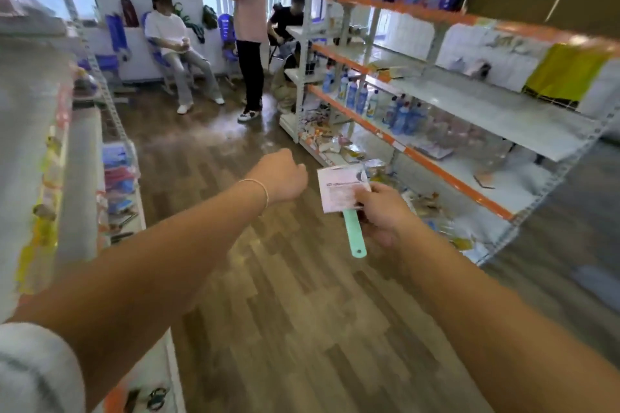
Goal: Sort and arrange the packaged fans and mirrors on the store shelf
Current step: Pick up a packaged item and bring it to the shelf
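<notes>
My right hand [380,211] grips a packaged item [342,188] with a white printed card on top and a mint-green handle [355,236] pointing down. I hold it out over the wooden floor of the aisle. Whether it is a fan or a mirror I cannot tell. My left hand [285,176] is stretched forward just left of the package, fingers curled, holding nothing that I can see. The whole picture is blurred by motion.
An orange-edged shelf unit [436,157] runs along the right, with blue bottles [355,94] and loose packets [332,141] on it. Another shelf [84,161] with packaged goods lines the left. Three people [248,27] are at the far end of the aisle.
</notes>
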The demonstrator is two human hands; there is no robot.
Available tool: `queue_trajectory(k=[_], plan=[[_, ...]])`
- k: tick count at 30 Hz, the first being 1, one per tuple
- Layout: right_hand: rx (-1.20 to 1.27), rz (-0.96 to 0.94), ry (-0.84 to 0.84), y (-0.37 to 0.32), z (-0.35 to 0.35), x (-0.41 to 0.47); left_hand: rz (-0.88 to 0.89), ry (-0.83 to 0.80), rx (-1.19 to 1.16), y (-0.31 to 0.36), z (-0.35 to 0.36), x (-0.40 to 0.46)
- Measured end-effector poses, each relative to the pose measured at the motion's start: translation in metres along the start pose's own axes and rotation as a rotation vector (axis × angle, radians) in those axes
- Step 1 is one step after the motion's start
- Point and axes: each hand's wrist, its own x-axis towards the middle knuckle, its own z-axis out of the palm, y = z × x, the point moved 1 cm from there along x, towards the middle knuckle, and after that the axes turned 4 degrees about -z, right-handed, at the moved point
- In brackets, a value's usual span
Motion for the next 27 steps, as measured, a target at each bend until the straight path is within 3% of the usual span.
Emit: queue_trajectory(k=[6, 12, 20, 27], plan=[[0.037, -0.044, 0.113, -0.007, -0.067, 0.042, 0.089, -0.096, -0.038, 0.066, 0.025, 0.040], [0.058, -0.017, 0.200, -0.016, -0.091, 0.101, 0.104, -0.187, -0.075, 0.088, 0.047, 0.104], [0.071, 0.006, 0.263, -0.059, -0.095, 0.228, 0.081, -0.268, -0.211, 0.109, 0.062, 0.252], [0.033, -0.029, 0.363, -0.119, -0.086, 0.344, 0.195, -0.287, -0.199, 0.127, 0.030, 0.386]])
